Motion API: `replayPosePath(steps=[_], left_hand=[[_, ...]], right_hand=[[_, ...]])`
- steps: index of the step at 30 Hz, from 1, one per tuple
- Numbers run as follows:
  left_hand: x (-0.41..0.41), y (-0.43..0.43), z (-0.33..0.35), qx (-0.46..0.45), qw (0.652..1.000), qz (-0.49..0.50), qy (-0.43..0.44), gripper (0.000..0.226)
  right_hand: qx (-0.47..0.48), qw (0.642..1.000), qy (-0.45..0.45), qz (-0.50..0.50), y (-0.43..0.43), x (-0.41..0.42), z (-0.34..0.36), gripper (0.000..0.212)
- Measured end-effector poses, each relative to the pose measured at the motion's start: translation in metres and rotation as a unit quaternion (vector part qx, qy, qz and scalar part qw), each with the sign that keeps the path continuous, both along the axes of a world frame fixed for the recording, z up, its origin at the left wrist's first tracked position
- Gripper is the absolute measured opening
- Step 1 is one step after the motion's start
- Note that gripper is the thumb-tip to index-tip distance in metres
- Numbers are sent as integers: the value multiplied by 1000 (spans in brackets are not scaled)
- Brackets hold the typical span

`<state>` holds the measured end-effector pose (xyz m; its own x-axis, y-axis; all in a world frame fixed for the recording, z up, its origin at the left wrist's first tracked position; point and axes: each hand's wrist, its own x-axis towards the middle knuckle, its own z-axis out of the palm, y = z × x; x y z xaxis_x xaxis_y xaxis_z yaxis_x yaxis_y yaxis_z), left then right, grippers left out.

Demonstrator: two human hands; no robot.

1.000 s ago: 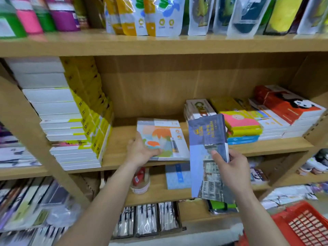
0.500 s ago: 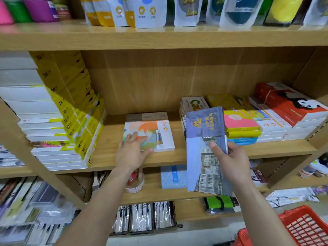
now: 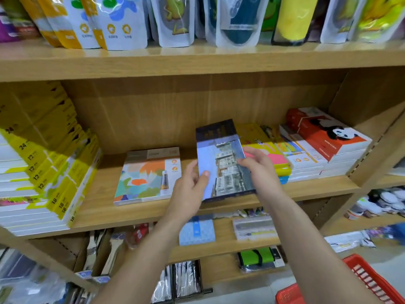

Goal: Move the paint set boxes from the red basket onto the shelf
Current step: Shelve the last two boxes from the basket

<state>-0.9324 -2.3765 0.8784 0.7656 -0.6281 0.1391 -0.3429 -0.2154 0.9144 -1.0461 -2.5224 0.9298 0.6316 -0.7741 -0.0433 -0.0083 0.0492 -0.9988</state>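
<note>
Both hands are holding a blue box [image 3: 221,160] at the centre of the frame, over the front of the middle shelf [image 3: 306,186]. Its cover is showing a pale building under a dark top band, and it is tilting, with its near end by the shelf's front edge and its far end raised against the stack behind it. Whether its near end is touching the board cannot be told.

The left hand [image 3: 189,194] is gripping the box's lower left edge, thumb lying on the cover and the other fingers [image 3: 191,166] curling behind the side. The right hand [image 3: 262,166] is sitting at the box's right side, its fingers slightly spread, the tips pressing on the cover near the middle.

Just left of the blue box, a second box [image 3: 149,175] with an orange, teal and green abstract cover is lying flat on the same shelf, apart from both hands. At the left of the frame a tall stack of white and yellow boxes [image 3: 46,178] is filling that end of the shelf. Right of the hands, stacks with yellow and pink covers and a red panda box [image 3: 326,132] are sitting on top of each other.

The red basket [image 3: 370,279] is showing at the lower right corner, on the floor, well apart from the shelf; its contents are out of view.
</note>
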Motion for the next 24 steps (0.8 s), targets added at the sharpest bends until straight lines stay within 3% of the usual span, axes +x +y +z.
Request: replayPosePath(steps=[6,9,11,14,18,24], left_hand=[[25,-52,4,66,994,80,-22,43],[25,-55,3,52,985,143,-75,28],[20,-50,-4,34,990,112,-83,49],[10,-39,-17,30,993,12,-110,73],[10,-36,-21,13,994,11,-107,79],[14,-47,-14,21,993,49,-105,72]], right_hand=[[-133,983,118,42,-25,15,3,53],[-270,949,162,36,-24,7,-4,49],[-371,912,172,8,-21,-5,-13,44],[-452,869,202,24,-19,-18,-23,39],[-503,834,218,68,-28,-10,-22,30],[-513,826,218,82,-39,8,-19,31]])
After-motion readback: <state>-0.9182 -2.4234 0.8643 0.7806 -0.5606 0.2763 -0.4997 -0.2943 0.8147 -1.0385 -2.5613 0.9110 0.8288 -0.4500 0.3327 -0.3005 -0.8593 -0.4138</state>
